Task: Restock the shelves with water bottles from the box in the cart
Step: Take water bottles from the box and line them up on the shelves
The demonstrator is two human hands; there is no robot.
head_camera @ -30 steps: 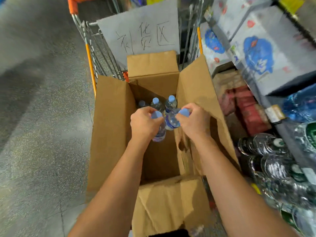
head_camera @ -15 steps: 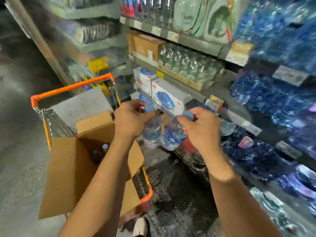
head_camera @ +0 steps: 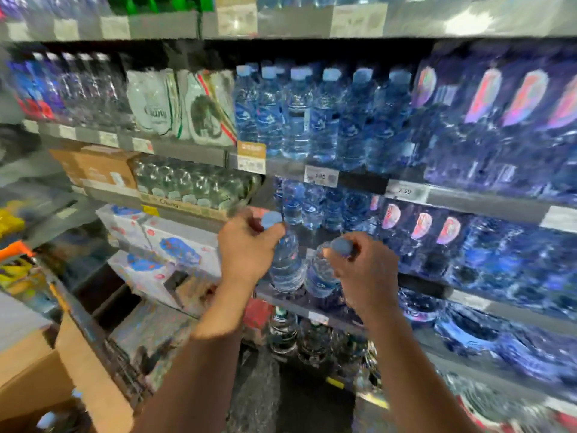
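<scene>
Each hand gripped one bottle by the neck, left hand (head_camera: 249,250) on the left bottle (head_camera: 285,264), right hand (head_camera: 363,270) on the right bottle (head_camera: 321,273), both at the shelf (head_camera: 312,303) edge (probably for setting down upright together); the box (head_camera: 37,379) sat lower left.

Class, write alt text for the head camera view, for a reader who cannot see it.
A person's left hand and right hand each grip a blue-capped water bottle by the neck, left bottle, right bottle, at a store shelf stocked with bottled water. A cardboard box sits lower left.
</scene>
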